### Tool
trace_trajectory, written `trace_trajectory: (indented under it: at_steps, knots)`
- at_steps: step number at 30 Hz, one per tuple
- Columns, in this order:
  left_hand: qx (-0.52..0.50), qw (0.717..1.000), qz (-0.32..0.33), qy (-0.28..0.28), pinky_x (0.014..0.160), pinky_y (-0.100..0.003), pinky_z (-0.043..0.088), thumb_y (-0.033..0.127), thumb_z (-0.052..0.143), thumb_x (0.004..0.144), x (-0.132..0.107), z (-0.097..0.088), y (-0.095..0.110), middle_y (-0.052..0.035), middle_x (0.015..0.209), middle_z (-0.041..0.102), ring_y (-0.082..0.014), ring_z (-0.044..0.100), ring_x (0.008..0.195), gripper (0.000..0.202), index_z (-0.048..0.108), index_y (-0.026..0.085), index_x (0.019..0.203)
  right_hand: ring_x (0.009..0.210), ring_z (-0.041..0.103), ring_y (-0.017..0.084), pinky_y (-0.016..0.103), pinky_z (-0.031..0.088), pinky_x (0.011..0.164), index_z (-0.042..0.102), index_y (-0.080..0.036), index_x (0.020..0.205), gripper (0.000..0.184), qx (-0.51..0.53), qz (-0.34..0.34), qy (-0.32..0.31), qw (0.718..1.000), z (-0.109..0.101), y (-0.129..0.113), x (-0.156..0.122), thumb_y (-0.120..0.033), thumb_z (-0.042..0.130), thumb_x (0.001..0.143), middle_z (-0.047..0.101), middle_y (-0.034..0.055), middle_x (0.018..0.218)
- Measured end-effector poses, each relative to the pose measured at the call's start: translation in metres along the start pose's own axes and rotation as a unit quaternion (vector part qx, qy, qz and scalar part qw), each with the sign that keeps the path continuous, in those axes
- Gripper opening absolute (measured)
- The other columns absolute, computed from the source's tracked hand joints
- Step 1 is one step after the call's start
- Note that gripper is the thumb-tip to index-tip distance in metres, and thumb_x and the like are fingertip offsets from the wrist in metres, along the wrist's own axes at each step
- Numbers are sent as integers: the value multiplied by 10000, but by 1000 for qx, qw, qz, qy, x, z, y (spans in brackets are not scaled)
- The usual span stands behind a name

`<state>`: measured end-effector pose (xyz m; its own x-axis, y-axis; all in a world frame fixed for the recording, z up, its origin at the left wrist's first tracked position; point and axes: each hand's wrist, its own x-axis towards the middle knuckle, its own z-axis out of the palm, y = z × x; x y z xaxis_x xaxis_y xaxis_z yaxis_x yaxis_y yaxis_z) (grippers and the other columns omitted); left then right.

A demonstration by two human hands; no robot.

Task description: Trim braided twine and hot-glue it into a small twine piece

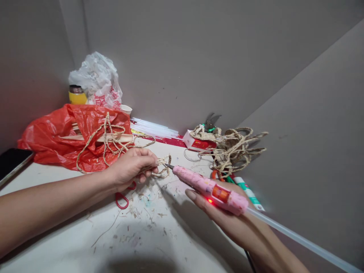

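My left hand (131,167) is closed on a braided jute rope (162,167), pinching a small looped piece just above the white table (85,235). The rope trails back from the hand over a red plastic bag (57,140). My right hand (216,212) grips a pink glue gun (210,187) with a red light on its side. Its metal tip (170,166) points left and almost touches the rope loop. A clear glue stick (298,239) juts out of the gun's rear toward the lower right.
A tangle of jute rope (230,149) lies at the back right beside a small red-and-white box (196,142) and pliers (210,122). Clear glue sticks (153,129), a white bag (98,81), a yellow flask (76,94), red scissor handles (122,200) and a phone (11,161) surround the spot. Fibre scraps litter the table.
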<state>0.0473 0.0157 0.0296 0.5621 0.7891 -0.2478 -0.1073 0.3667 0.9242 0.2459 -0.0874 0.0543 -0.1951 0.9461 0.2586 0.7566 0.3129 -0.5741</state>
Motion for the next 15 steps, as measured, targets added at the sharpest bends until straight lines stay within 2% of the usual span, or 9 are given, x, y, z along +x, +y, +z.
trace_trajectory:
  at_steps: [4,6,11,15]
  knots:
    - [-16,1000,-6,-2,318,-130,324,158,620,645,0,1,-1,-10,569,602,-46,424,408,55,569,139,635,978,693,292,294,634,629,610,-260,1265,409,-30,-15,-18,999,1,5,-2,-201,577,862,720,56,1103]
    - [-22,1000,-3,-9,322,-127,335,157,617,657,0,1,-1,-13,577,604,-45,432,413,52,577,133,633,967,699,283,287,634,625,593,-285,1281,432,-38,-25,-23,999,2,7,-3,-188,575,861,721,38,1102]
    - [-37,999,-7,-14,333,-126,370,130,604,670,1,0,-1,-8,571,600,-44,462,406,53,592,121,620,967,698,285,283,637,657,642,-288,1223,415,-4,-66,19,998,3,5,-2,-155,617,831,733,8,1068]
    - [-54,998,-22,-14,418,-141,461,104,591,689,1,1,-1,-6,556,606,-57,533,441,76,597,119,616,912,716,287,277,642,615,682,-281,1167,377,17,-78,8,997,3,3,0,-148,645,816,742,2,1033]
